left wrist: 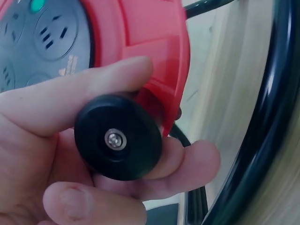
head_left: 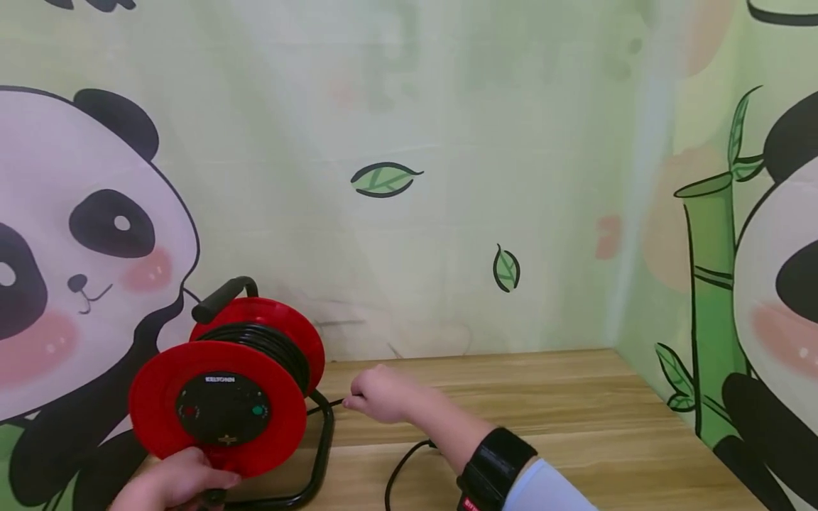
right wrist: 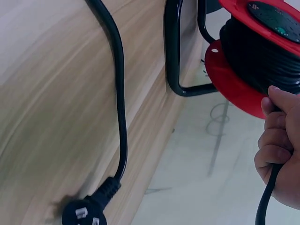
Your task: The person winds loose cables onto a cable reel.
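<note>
A red cable reel with black cable wound on its drum stands at the left of the table. Its dark socket panel faces me. My left hand is at the reel's lower rim, fingers curled round the black crank knob, as the left wrist view shows. My right hand, just right of the reel, grips the cable, which runs from the drum into the fist. In the right wrist view a length of cable comes out below that hand. The plug lies on the wooden surface.
The reel's black tube stand rests on the wooden table. A loose loop of cable lies in front of my right forearm. Behind the table hangs a pale green backdrop printed with pandas, leaves and bamboo.
</note>
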The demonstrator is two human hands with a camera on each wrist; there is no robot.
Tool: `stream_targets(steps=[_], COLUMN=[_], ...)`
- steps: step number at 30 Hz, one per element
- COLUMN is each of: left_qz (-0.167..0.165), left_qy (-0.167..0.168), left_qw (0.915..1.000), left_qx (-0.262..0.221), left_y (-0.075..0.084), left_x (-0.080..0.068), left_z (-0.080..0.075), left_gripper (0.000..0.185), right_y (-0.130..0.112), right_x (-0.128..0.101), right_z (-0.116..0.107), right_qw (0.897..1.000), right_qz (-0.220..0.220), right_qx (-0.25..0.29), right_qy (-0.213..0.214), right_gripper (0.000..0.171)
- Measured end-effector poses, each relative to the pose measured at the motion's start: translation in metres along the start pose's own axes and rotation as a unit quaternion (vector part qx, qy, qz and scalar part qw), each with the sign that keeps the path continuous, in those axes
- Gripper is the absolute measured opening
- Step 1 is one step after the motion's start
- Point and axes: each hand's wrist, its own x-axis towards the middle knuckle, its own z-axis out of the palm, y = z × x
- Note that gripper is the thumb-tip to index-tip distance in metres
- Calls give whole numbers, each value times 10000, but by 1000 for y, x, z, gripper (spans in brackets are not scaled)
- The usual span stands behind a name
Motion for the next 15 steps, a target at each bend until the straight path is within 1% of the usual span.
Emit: stream_targets(steps=[3, 5, 6, 9, 12, 15], left_qz=[54, 82, 69, 73, 52, 33], left_qy=[-179, -215, -182, -55, 69, 91], left_qw=[9992, 9982, 9981, 9985, 9991, 9994], left_qx=[-358, -554, -586, -547, -418, -347], left_y=[-7, -11, -12, -13, -10, -8], left_x=[-4, -6, -7, -9, -11, -12], left_z=[-9, -14, -17, -22, -23, -23], left_gripper=[25, 26, 26, 27, 27, 27], right_y=[-4, -7, -7, -10, -12, -15], right_x=[5, 8, 9, 13, 14, 14], right_z=[6, 9, 10, 12, 12, 10], right_qw=[9998, 9997, 9996, 9995, 9993, 9991], right_qz=[-133, -203, -228, -266, -298, -296], right_qx=[-139, -144, -140, -145, -229, -317], right_qy=[-18, -66, -87, -107, -45, -20], right_gripper=[39, 39, 39, 38, 37, 37])
